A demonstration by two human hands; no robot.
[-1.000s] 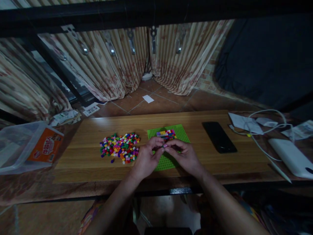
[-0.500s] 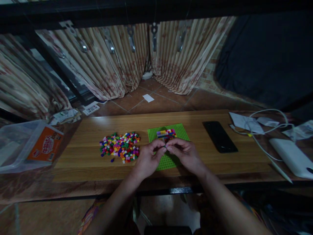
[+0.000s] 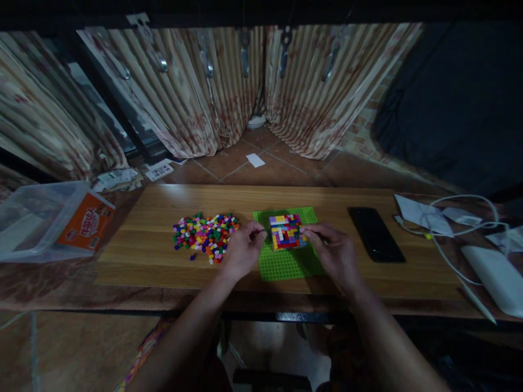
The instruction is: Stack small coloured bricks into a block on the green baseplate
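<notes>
Your left hand (image 3: 242, 251) and right hand (image 3: 334, 251), fingertips pinched with nothing visible between them, flank the square multicoloured brick patch (image 3: 286, 231) at the far edge of the green studded baseplate (image 3: 288, 264), equally near.

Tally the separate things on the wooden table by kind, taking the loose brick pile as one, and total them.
Green studded baseplate: 1
Multicoloured brick patch on the baseplate: 1
Pile of loose multicoloured small bricks: 1
Black phone: 1
Total: 4

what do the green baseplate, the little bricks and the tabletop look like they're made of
Green baseplate: likely moulded plastic, matte, with a fine stud grid. Loose bricks: probably plastic, given their saturated uniform colours and blocky shapes. Tabletop: wood or wood-look laminate, with visible grain lines and a soft sheen.
</notes>
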